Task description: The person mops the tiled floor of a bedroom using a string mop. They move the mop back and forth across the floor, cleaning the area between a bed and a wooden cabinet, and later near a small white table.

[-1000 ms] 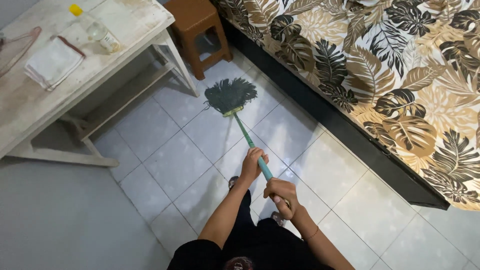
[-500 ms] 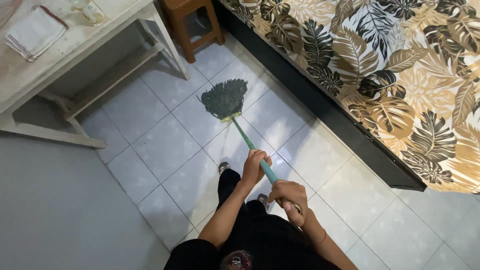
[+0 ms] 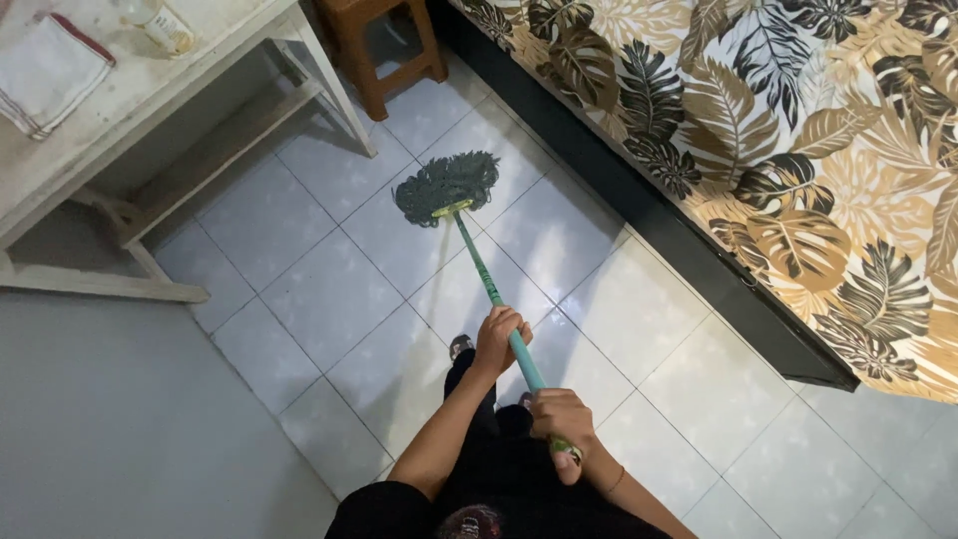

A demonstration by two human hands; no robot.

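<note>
Both hands were on the mop (image 3: pixel 479 265). Left hand (image 3: pixel 499 337) was wrapped tight around the green handle partway down; right hand (image 3: pixel 561 421) was clamped on the near end, close to the body. Fingers closed on the shaft on both, no slack visible.

Mop head (image 3: pixel 445 187) sat flat on the grey tiled floor (image 3: pixel 329 289), in the gap between the white table (image 3: pixel 150 85) on the left and the bed (image 3: pixel 798 130) on the right, just short of the brown stool (image 3: pixel 384 40) at the far end.

What changed over the last second: the head was first out far, near the table leg and stool, then pulled nearer with the strands bunched, and at this moment it was pushed out again, strands fanned wide to the right. Handle also swung a little, so the stroke read as a back-and-forth pass (not a lift, head stayed on the tile throughout). Hands slid slightly nearer along with it; grip unchanged.

My read: mid-stroke, working the strip of floor alongside the bed edge. Tiles nearer the feet (image 3: pixel 461 346) looked faintly sheened, cannot tell if wet.

On the table: a folded white cloth (image 3: pixel 45 75) and a bottle (image 3: pixel 160 25), both well apart from the mop.
</note>
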